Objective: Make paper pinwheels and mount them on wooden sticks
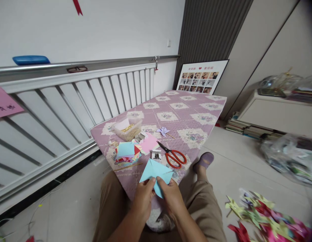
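In the head view, the left grip (pixel 145 192) and the right grip (pixel 171 194) are both closed on a light-blue paper square (pixel 156 170). The two thumbs lie on its upper face near the middle, and the curled fingers are mostly hidden. The square is at the near end of the surface (pixel 168 116), with slits running in from at least two corners.

Just beyond the grips is a small open box (pixel 156 155); ahead and to the right lie red-handled scissors (pixel 176 159). Forward and left of the left grip are a stack of coloured paper (pixel 126 150) and a thin stick (pixel 128 167).

The paper should be very light, thin and rather springy, easily creased, and probably weakest where the slits end. A light pinch on the uncut middle or on a whole flap, clear of the slit ends, would be safest.
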`<state>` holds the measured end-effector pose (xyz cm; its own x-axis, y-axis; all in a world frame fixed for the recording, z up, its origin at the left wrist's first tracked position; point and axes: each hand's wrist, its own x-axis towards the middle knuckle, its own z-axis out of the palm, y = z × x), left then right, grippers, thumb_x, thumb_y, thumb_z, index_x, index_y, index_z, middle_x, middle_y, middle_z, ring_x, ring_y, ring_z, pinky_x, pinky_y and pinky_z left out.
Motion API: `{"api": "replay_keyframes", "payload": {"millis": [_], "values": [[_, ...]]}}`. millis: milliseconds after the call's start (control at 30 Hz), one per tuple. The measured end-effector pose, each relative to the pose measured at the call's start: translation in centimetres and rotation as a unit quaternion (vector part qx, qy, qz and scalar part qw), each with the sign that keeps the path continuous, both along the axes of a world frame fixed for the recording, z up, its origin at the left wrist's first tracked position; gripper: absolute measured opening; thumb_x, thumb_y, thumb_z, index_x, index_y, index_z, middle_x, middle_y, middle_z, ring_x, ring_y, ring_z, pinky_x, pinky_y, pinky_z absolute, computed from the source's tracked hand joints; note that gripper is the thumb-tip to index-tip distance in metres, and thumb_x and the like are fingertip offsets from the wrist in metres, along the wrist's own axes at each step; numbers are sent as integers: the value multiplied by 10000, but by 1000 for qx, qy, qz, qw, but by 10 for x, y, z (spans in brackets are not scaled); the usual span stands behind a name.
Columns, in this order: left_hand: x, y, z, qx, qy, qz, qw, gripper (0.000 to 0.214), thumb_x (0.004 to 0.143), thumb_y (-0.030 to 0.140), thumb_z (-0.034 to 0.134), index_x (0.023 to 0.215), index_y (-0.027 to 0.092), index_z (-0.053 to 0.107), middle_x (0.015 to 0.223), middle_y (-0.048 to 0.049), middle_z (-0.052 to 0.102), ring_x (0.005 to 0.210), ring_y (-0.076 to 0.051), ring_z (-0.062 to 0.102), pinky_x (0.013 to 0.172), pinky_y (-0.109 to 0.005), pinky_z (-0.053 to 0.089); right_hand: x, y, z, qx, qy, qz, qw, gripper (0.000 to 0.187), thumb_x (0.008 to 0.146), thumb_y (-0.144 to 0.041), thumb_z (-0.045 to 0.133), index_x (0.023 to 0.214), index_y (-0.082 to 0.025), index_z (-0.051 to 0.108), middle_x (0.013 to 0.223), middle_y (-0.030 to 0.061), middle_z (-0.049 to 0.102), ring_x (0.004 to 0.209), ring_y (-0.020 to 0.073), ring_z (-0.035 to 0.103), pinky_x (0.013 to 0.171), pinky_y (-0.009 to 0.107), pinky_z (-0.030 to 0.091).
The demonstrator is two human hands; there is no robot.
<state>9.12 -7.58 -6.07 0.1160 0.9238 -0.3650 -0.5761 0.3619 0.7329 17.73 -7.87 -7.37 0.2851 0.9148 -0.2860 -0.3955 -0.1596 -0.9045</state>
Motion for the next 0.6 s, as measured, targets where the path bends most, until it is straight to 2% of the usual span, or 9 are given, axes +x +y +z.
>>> {"api": "replay_keyframes", "payload": {"millis": [133,333,500,600], "values": [[8,4,7,-3,-23,27,999,316,583,302,795,811,107,695,776,-83,711,697,-185,643,674,-291,479,-2,1,1,9,11,-12,1000,230,679,-360,715,808,-173,678,702,2,732,598,176,631,596,264,486],[13,8,5,-9,26,50,998,196,601,258,763,697,99,700,710,-65,708,655,-147,626,687,-260,478,-1,2,1,16,11,-22,1000,256,676,-363,714,832,-163,685,765,43,751,655,213,660,653,308,508],[12,10,6,12,59,45,997,231,616,261,749,769,91,714,659,-58,697,651,-168,632,700,-287,485,-1,1,4,28,26,-7,999,269,707,-358,697,905,-177,675,889,53,754,752,221,671,727,320,507],[9,14,9,14,38,35,999,251,608,258,756,788,88,712,661,-71,703,696,-197,655,725,-305,492,6,0,4,55,49,20,997,281,746,-372,677,969,-205,644,888,24,737,757,203,661,716,309,504]]}}
